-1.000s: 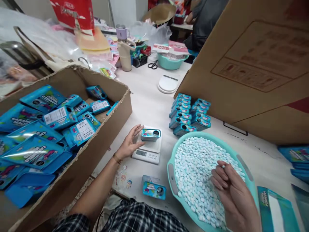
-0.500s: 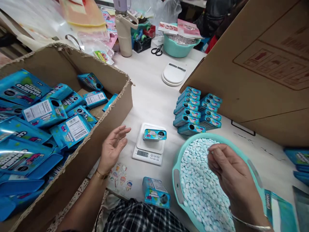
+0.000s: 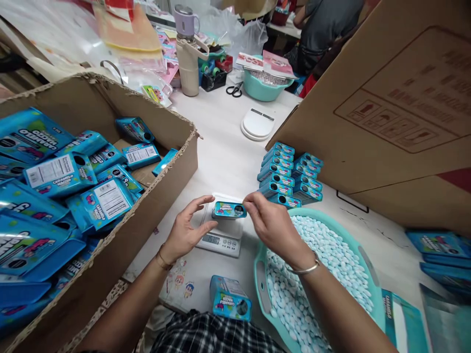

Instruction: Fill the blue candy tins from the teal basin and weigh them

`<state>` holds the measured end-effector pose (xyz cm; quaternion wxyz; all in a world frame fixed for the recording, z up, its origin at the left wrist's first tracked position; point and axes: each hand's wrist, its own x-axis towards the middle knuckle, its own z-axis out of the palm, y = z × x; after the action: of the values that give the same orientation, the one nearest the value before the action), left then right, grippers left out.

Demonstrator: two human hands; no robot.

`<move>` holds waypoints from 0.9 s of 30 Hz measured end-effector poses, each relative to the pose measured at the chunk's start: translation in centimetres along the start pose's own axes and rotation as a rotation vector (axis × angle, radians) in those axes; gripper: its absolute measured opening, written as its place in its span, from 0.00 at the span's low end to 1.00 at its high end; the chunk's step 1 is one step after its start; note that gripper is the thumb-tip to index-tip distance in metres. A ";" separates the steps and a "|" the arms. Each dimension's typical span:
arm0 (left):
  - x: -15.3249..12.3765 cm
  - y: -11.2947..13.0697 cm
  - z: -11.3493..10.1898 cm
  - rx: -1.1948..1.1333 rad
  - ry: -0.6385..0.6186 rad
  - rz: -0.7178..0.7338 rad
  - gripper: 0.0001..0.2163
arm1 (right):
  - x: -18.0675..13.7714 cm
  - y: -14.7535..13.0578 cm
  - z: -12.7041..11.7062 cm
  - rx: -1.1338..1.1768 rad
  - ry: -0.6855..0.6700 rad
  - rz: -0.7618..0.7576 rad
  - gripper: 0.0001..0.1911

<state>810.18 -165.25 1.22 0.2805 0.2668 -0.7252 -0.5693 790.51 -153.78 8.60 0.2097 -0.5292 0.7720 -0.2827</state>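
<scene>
A blue candy box stands on the white kitchen scale, its dark round opening facing up. My left hand is beside it, thumb and fingers apart around its left side and not closed on it. My right hand is at the box's right end by the opening, fingertips pinched together; whatever they hold is hidden. Below my right forearm, a turquoise basin holds many pale blue and white candies. Another blue candy box stands near the table's front edge.
A large carton full of blue boxes stands left. Rows of candy boxes stand behind the basin, beside a tall carton. Farther back are a second scale, scissors, a tumbler and a person.
My right hand has moved left from above the basin to the opening of the box on the scale, still pinched. My left hand has moved right, closer to that box. The view has shifted slightly.
</scene>
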 end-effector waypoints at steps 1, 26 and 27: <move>0.1 0.0 0.1 0.001 0.000 -0.004 0.24 | 0.3 -0.1 0.5 -0.028 -0.003 -0.017 0.11; 2.4 6.0 -0.8 0.600 -0.067 0.307 0.23 | -19.8 8.9 -4.9 0.928 0.804 0.626 0.15; 2.6 6.2 -0.5 0.660 -0.099 0.336 0.23 | -20.0 9.2 -4.7 0.939 0.800 0.628 0.15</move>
<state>808.28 -166.08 7.65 0.2333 0.1922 -0.9162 -0.2631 788.20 -131.48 6.60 0.1876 0.0112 0.7027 -0.6862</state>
